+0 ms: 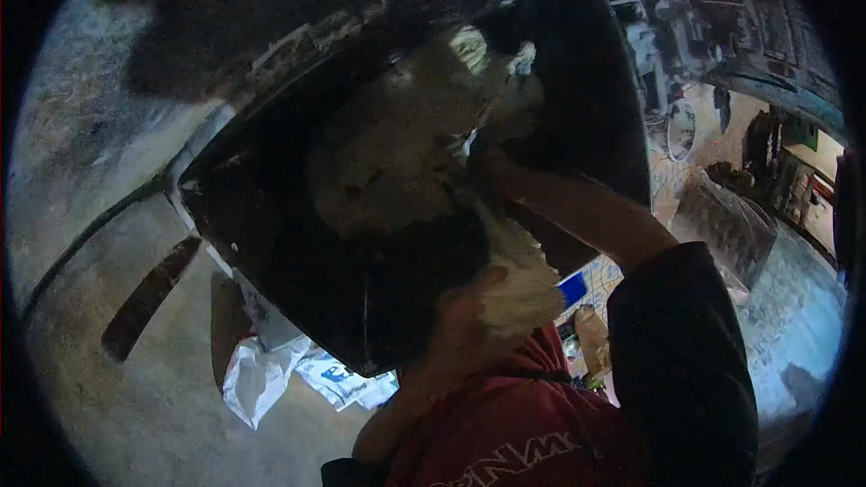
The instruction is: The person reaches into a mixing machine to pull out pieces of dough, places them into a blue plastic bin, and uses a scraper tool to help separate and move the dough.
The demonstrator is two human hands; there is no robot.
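A pale, soft-looking fibrous clump (521, 296) sits close to my body at the near side of a large black panel (271, 216). My left hand (465, 316), smeared by motion, is closed around its left side. From the clump a pale strip runs up toward my right hand (485, 171), which reaches in over the panel's middle. Shadow hides the right fingers; beside them shows a small bright bit (466, 141). A thin greyish spread of material (388, 158) covers the panel's centre, with two pale tufts (469, 50) at its far side.
White plastic bags (262, 379) lie below the panel's near left edge. A dark flat bar (149, 302) sticks out from its left corner. To the right are a clear plastic-wrapped block (724, 225), a brown paper-like item (593, 343) and metal machine parts (667, 36).
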